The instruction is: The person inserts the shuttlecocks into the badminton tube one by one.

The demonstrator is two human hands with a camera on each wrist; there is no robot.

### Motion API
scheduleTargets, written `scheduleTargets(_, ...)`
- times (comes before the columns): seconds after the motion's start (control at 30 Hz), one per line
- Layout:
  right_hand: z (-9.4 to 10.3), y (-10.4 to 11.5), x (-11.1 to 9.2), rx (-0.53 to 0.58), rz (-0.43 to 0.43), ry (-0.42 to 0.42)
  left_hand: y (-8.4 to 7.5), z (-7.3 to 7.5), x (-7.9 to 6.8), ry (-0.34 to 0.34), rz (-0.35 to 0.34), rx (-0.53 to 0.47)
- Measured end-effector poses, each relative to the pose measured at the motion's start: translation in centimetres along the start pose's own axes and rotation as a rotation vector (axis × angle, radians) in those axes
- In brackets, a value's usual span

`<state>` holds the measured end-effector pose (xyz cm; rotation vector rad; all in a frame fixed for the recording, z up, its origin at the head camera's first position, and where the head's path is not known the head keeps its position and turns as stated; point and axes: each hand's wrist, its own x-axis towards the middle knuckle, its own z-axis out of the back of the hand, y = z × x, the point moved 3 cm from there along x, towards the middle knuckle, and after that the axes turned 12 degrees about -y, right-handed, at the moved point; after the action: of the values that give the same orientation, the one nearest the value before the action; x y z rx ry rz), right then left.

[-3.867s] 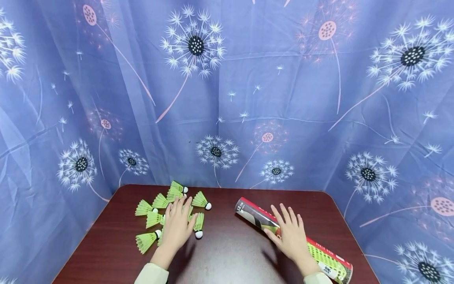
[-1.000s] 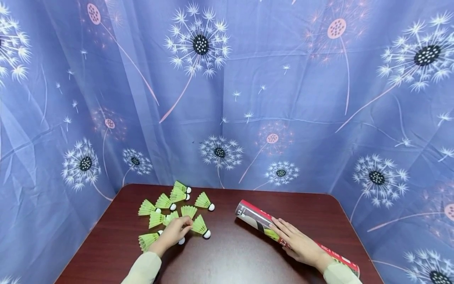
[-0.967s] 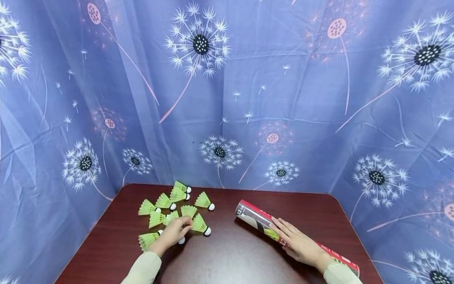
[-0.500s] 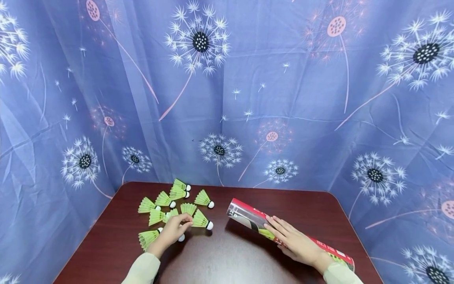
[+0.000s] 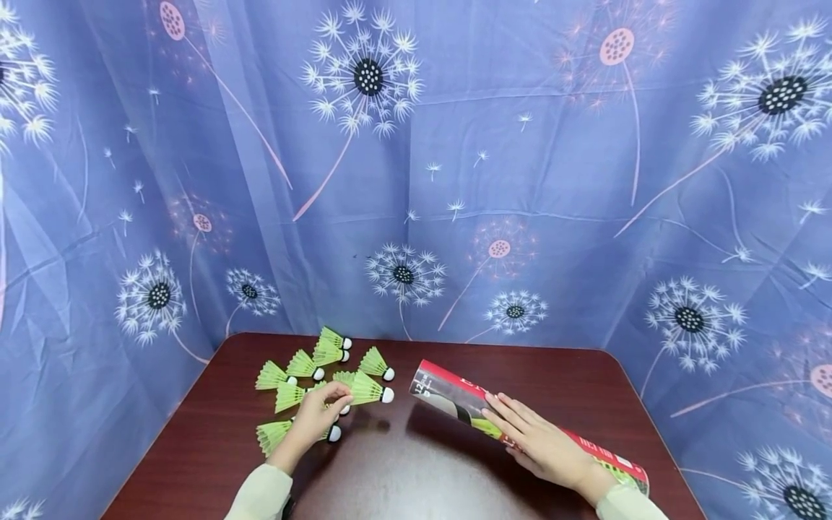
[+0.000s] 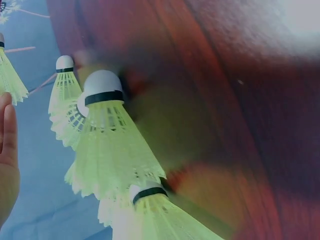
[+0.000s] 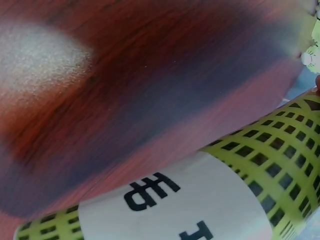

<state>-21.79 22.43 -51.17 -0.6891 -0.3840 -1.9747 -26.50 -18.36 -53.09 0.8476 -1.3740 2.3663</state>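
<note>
My left hand (image 5: 316, 419) pinches a yellow-green shuttlecock (image 5: 367, 391) by its skirt. Its white cork points right, and a shadow on the table shows it is lifted. In the left wrist view, part of the hand (image 6: 7, 160) shows at the left edge beside a shuttlecock skirt (image 6: 11, 80). My right hand (image 5: 539, 440) grips the middle of a long red, grey and green shuttlecock tube (image 5: 448, 393), fingers over its top and the thumb on its near side. The tube slants, its left end raised towards the shuttlecocks. In the right wrist view, the tube's green latticed side (image 7: 280, 165) fills the bottom.
Several loose shuttlecocks (image 5: 302, 366) lie scattered at the left of the dark red-brown table (image 5: 585, 383), some overlapping. One shuttlecock (image 5: 373, 363) lies just behind the held one. A blue dandelion-print curtain (image 5: 442, 144) hangs along the table's back and sides.
My left hand has taken hold of a shuttlecock and raised it off the table. My right hand has settled round the tube, lifting its left end and shifting it slightly left.
</note>
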Motion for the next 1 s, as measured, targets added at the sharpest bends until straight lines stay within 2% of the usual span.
scheduleTargets(0.23, -0.1, 0.2, 0.3, -0.006, 0.007, -0.011, -0.5, -0.4, 0.5, -0.003, 0.04, -0.015)
scheduleTargets(0.4, -0.3, 0.5, 0.4, -0.008, 0.022, -0.014, -0.5, -0.6, 0.6, -0.029, 0.058, -0.028)
scheduleTargets(0.6, -0.4, 0.9, 0.3, -0.026, 0.027, -0.028, -0.8, -1.3, 0.9, -0.016, 0.096, -0.095)
scheduleTargets(0.8, -0.5, 1.2, 0.6, -0.037, 0.031, -0.024, -2.4, -2.6, 1.6, 0.016, 0.075, -0.121)
scheduleTargets(0.93, -0.8, 1.4, 0.6, -0.038, 0.038, -0.02, -2.8, -3.5, 1.8, 0.029, 0.073, -0.168)
scheduleTargets(1.0, -1.0, 1.4, 0.6, -0.042, 0.039, -0.023, -2.5, -4.0, 1.7, 0.032, 0.056, -0.192)
